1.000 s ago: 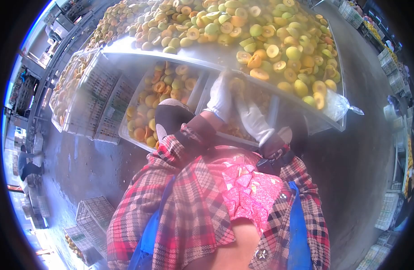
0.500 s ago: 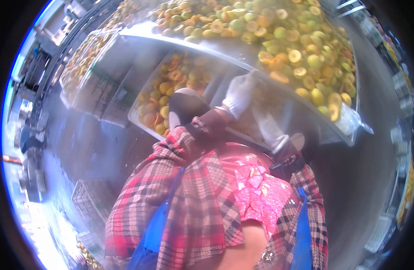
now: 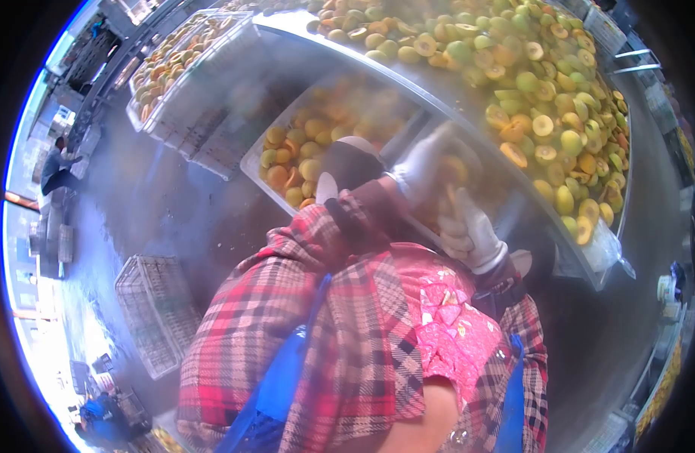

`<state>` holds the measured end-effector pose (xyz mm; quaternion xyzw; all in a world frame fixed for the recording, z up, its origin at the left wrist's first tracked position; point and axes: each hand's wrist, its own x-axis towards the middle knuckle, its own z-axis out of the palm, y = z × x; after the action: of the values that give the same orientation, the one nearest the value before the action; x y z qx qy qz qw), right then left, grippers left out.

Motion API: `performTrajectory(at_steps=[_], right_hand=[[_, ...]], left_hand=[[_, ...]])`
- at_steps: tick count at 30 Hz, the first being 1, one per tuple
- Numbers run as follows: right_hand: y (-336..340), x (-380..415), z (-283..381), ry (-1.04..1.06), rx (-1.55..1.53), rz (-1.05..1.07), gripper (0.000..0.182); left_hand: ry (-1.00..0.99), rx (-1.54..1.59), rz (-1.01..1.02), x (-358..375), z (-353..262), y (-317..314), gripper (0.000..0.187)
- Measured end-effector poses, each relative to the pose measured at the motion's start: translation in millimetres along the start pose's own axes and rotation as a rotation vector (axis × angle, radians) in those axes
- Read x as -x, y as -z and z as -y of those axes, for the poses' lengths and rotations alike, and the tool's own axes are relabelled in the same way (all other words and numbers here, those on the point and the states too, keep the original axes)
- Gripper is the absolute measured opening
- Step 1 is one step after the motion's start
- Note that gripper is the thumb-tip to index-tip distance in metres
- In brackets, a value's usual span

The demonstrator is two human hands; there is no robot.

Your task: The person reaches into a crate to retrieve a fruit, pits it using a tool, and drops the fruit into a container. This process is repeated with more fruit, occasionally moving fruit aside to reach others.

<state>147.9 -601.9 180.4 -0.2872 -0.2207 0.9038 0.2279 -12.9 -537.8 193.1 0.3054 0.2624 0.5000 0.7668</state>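
Observation:
My left hand, in a white glove, reaches in from the left over the bins below the metal table edge. Motion smears its fingers. A yellowish round fruit shows right at its fingertips. Just below and to the right, my right hand, also white-gloved, has its fingers curled in, thumb side up toward that fruit; I cannot tell what lies in its grip. Left of the hands, a pale crate holds yellow and orange fruit, some of it cut. Under my hands the bin contents are blurred.
A metal-edged table carries a heap of halved yellow-green fruit. Stacked crates topped with cut fruit stand at the left. A clear plastic bag hangs at the table corner. An upright crate and a distant person are farther left.
The view has swung, so the table and crates sit lower and farther right. My right hand has turned, now showing curled fingers, and a fruit now shows between my hands.

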Motion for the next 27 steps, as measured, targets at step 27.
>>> performTrajectory(at_steps=[27], right_hand=[[-6.8, -2.4, -2.7, -0.109, -0.243, 0.399, 0.045]], left_hand=[[-0.413, -0.030, -0.317, -12.1, -52.5, 66.8, 0.059]])
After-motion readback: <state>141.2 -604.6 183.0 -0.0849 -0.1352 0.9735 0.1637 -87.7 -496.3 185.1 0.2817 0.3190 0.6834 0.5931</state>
